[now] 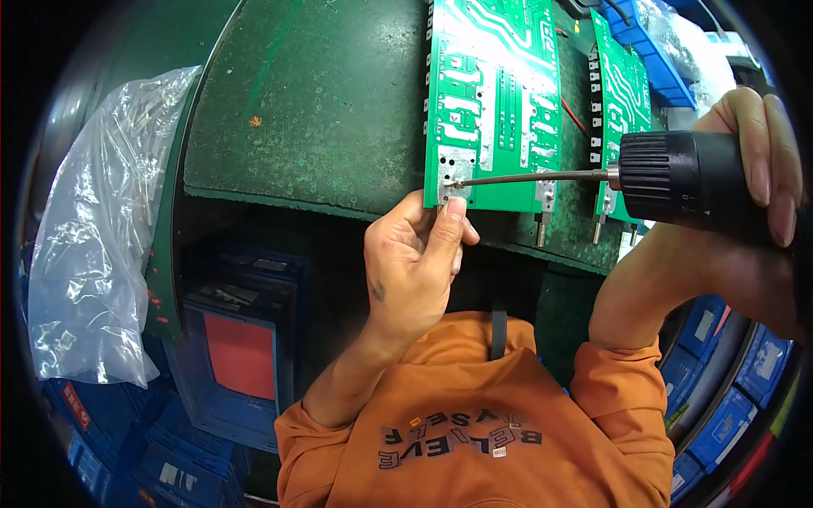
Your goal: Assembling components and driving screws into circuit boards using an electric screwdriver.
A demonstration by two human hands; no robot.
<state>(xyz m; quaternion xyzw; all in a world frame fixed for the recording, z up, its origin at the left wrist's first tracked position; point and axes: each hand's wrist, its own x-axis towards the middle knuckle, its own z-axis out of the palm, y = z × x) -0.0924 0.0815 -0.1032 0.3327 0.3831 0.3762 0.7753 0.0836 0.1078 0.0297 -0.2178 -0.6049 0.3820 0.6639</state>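
Green tabletop beyond both hands. Circuit board flat on it, near edge overhanging just above left hand; stiff, thin, likely light and fragile, best gripped by bare edges. Power drill clamped in right hand, long bit reaching left to board corner. Left hand fingers pinched together at that corner, under bit tip.
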